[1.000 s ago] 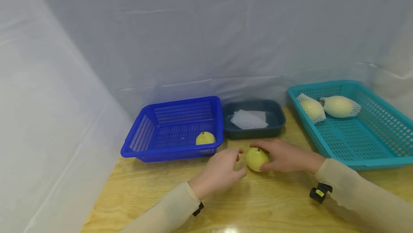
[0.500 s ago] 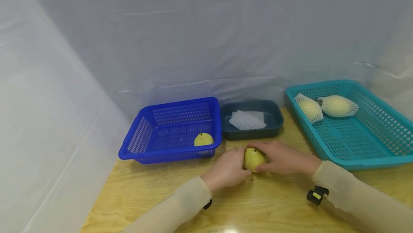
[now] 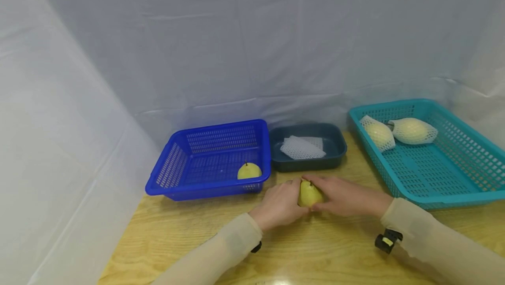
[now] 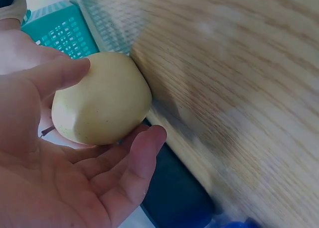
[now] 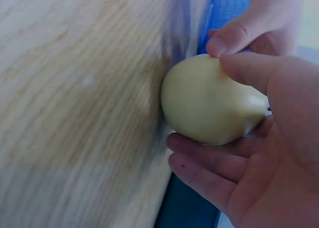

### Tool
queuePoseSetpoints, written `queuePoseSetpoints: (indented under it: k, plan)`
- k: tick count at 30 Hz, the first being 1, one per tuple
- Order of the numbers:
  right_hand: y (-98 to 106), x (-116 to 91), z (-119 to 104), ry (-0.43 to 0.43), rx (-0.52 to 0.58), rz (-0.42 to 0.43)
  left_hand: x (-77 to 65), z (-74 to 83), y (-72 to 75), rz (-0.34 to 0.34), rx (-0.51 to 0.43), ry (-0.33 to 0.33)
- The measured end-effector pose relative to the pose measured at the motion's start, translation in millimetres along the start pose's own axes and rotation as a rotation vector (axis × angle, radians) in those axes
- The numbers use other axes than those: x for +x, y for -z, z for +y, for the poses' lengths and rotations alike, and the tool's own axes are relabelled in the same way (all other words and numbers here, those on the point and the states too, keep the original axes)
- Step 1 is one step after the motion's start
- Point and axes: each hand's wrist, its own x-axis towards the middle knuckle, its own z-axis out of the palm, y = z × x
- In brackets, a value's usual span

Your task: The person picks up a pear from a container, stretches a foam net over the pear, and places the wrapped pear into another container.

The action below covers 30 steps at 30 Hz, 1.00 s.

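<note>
A yellow-green pear (image 3: 310,194) stands on the wooden table between the two hands, its stem pointing up. My left hand (image 3: 279,203) holds it from the left. From the other side my right hand (image 3: 344,195) grips the same fruit. In the left wrist view, the thumb lies on the pear (image 4: 107,101) and the fingers bend beneath it in the picture. Thumb and curled fingers flank the pear (image 5: 204,101) in the right wrist view, where the other hand's thumb also touches it.
Behind the left hand sits a blue basket (image 3: 221,185) with one bare pear (image 3: 249,171). A dark tray (image 3: 309,163) beside it carries white foam nets (image 3: 303,147). At right, a teal basket (image 3: 438,171) contains two net-wrapped pears (image 3: 412,130). White sheeting rises behind.
My left hand has moved right and taken hold of the pear, which my right hand was holding before. The pear has shifted slightly left in view.
</note>
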Motion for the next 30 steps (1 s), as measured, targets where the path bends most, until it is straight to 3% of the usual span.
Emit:
queuePoseSetpoints:
  k: [7, 16, 23, 30]
  plan:
    - [8.8, -0.6, -3.7, -0.023, -0.018, -0.042, 0.9, -2.8, -2.0, -0.001, -0.001, 0.006]
    - [47.9, -1.3, -17.6, -0.036, -0.172, -0.084, 0.7, -3.8, -0.6, 0.004, -0.002, 0.003]
    - [76.8, 14.0, -21.9, -0.044, -0.277, -0.109, -0.6, -4.1, -0.5, 0.008, -0.004, 0.011]
    - [97.8, 39.3, -13.1, -0.074, -0.300, -0.143, -1.4, -3.8, -3.5, -0.001, -0.010, 0.022]
